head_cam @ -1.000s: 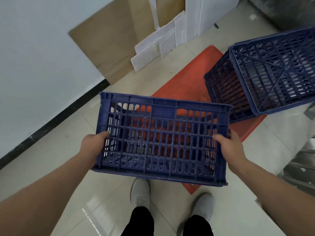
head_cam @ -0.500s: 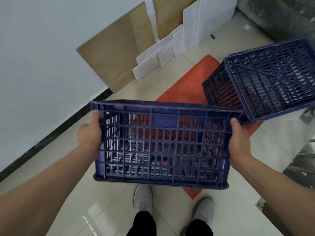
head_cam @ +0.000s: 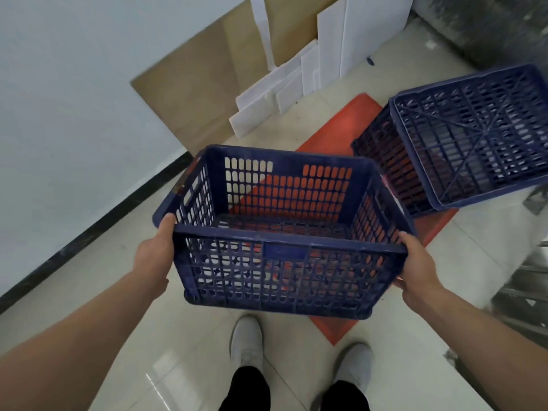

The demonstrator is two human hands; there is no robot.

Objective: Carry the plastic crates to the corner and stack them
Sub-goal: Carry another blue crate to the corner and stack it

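I hold a dark blue slatted plastic crate [head_cam: 284, 253] in the air in front of me, upright, with its open top facing up. My left hand [head_cam: 157, 253] grips its left near corner at the rim. My right hand [head_cam: 415, 265] grips the right near corner. A second blue crate [head_cam: 468, 137] stands upside down on the right, its latticed bottom facing up, resting partly on an orange mat [head_cam: 341, 134].
A white wall with a black skirting [head_cam: 89, 232] runs along the left. Brown cardboard [head_cam: 201, 84] and white foam boards [head_cam: 326, 54] lean in the far corner. Metal shelving [head_cam: 522, 292] stands at the right edge. My feet in grey shoes [head_cam: 246, 342] are on pale tiles.
The crate has turned from side-on to upright, so its open top now faces up. My hands have shifted from its sides to the near corners of the rim.
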